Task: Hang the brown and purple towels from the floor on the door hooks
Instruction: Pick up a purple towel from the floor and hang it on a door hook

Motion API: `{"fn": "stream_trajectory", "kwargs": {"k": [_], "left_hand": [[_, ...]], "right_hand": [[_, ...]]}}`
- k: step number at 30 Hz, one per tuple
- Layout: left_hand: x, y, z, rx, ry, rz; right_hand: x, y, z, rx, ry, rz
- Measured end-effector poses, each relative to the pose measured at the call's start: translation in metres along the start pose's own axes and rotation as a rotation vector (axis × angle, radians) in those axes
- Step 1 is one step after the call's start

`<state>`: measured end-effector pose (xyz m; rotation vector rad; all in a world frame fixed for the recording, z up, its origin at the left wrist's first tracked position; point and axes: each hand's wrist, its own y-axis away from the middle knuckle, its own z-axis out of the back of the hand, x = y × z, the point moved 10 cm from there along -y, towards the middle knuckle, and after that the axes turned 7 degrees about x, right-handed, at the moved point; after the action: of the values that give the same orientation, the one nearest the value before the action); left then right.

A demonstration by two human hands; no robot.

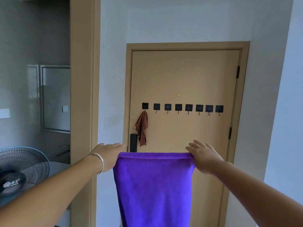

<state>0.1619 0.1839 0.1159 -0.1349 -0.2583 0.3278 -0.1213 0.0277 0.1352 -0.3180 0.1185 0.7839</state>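
Observation:
A purple towel [154,185] hangs spread out in front of me, held up by its top edge. My left hand [108,154] pinches its top left corner and my right hand [204,155] pinches its top right corner. On the tan door [185,76] runs a row of several black hooks [188,108]. The brown towel [141,128] hangs bunched from the leftmost hook [145,106]. The other hooks are bare. Both hands are below the row of hooks, some way short of the door.
A black door lock [133,142] sits on the door's left edge beneath the brown towel. A wooden door frame [82,95] stands to the left, with a grey fan [24,163] low at the far left. White walls flank the door.

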Motion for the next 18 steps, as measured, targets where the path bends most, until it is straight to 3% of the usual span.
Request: {"fn": "stream_trajectory", "kwargs": {"k": [9,18], "left_hand": [[0.028,-0.088,-0.029,0.012,-0.045,-0.007],[0.048,-0.213,-0.023,-0.027,-0.089,0.048]], "right_hand": [[-0.005,-0.102,-0.037,0.024,-0.009,0.018],[-0.053,-0.233,-0.056,-0.044,-0.088,0.025]]}}
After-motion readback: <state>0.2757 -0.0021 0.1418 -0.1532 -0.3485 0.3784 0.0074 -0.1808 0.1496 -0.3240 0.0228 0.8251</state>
